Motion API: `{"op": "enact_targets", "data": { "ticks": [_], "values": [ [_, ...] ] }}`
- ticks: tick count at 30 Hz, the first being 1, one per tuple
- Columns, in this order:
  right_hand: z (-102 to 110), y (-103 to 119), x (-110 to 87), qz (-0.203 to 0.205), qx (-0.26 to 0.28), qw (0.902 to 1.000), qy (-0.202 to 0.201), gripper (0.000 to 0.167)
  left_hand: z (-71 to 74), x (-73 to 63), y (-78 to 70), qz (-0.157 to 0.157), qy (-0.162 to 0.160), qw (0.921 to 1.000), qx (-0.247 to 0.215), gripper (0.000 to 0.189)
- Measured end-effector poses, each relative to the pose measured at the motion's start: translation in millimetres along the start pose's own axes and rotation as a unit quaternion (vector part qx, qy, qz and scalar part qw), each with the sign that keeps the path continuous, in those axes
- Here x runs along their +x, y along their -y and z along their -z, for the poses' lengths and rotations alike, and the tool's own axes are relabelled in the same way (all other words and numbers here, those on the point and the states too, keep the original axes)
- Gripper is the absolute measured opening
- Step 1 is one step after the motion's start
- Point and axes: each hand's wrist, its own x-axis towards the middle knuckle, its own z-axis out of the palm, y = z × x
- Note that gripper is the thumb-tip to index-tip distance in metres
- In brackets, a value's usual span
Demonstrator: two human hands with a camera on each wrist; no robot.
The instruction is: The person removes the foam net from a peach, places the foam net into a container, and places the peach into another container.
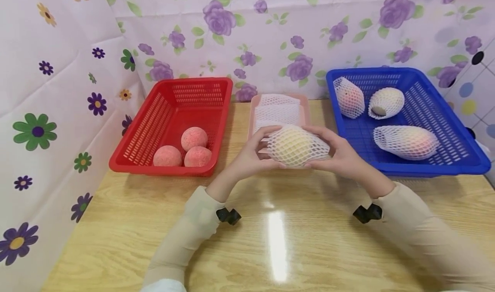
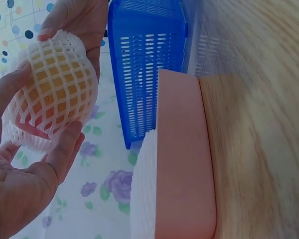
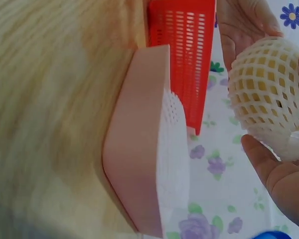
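Note:
Both hands hold a yellow and pink peach-like fruit in a white foam net (image 1: 295, 146) above the front of a pink tray (image 1: 253, 111). My left hand (image 1: 253, 156) grips its left side, thumb low and fingers over the top. The right hand (image 1: 336, 156) grips the opposite end, where the net gathers. In the left wrist view the net (image 2: 60, 89) fits closely round the fruit, with pink skin showing low down. Flat white foam nets (image 1: 276, 109) lie stacked in the tray.
To the left stands a red basket (image 1: 222, 124) with three bare pinkish-red round fruits (image 1: 194, 138) at its front. A blue basket (image 1: 390, 168) on the right holds three netted fruits (image 1: 406, 142). Both stand on a wooden table (image 1: 309, 240) before a flowered cloth (image 1: 270, 42).

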Motion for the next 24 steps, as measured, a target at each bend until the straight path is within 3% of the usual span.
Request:
{"op": "enact_targets", "data": {
  "ticks": [9,24],
  "values": [
    [-14.2,-17.7,2.8,-0.002,0.099,0.9949,-0.021,0.08,8.6,-3.4,10.3,0.004,-0.013,0.9999,0.004,0.08],
    [-30.5,-30.9,17.0,-0.036,0.149,0.9856,-0.071,0.077,26.5,-6.2,8.1,0.019,-0.045,0.9979,0.042,0.08]
  ]
}}
